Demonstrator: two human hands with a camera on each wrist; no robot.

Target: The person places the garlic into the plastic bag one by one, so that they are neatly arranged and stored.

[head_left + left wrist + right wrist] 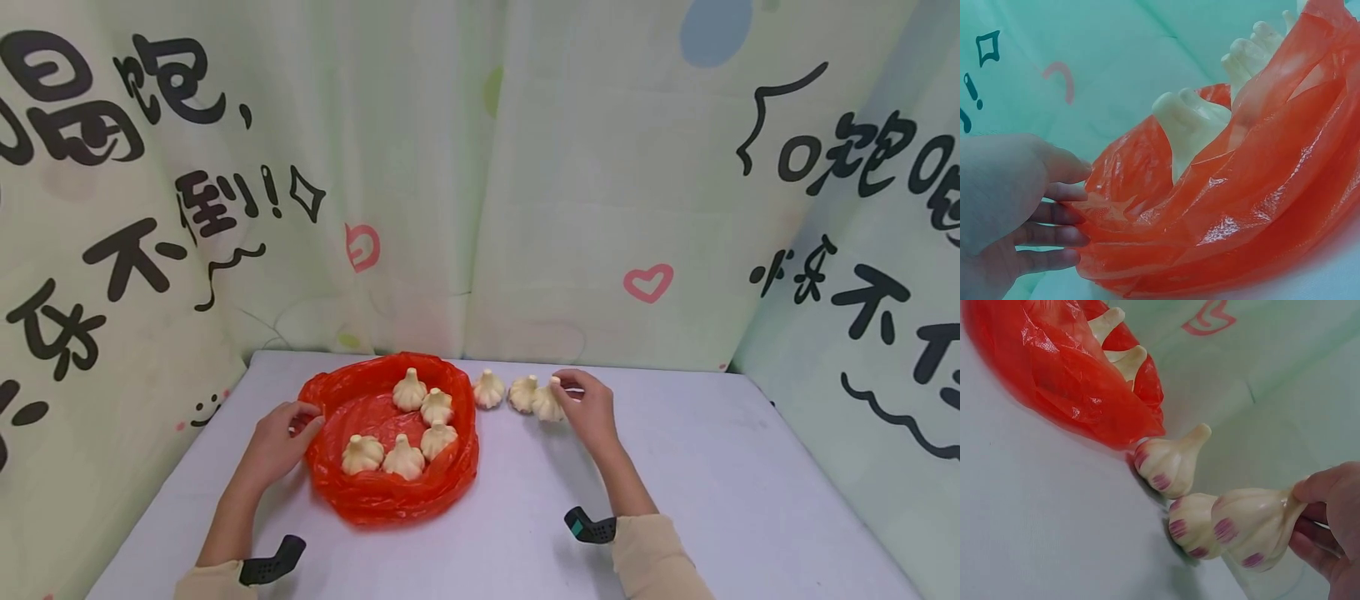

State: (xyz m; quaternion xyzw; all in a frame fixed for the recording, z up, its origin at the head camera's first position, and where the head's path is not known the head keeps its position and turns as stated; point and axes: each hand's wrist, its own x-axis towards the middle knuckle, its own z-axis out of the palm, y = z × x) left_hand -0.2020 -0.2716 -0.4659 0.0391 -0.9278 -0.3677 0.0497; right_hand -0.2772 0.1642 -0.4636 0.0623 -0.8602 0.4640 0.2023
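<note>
A red plastic bag [378, 504] lies wide open with its rim rolled down, holding several garlic bulbs [403, 457]. My left hand [279, 443] pinches the bag's left rim; in the left wrist view the thumb lies along the upper edge and the fingers [1054, 236] meet the outer side. To the right of the bag, my right hand [591, 410] grips a garlic bulb [1250, 528] by its stem between thumb and fingers. That bulb overlaps a second one [1190, 525] behind it. Another bulb [488, 390] sits close beside the bag's right edge.
Everything stands on a white table [517, 500], whose back edge meets a pale green curtain [540, 208] printed with black characters and pink hearts. Curtains also hang at both sides. A black wrist device [591, 527] sits on each forearm.
</note>
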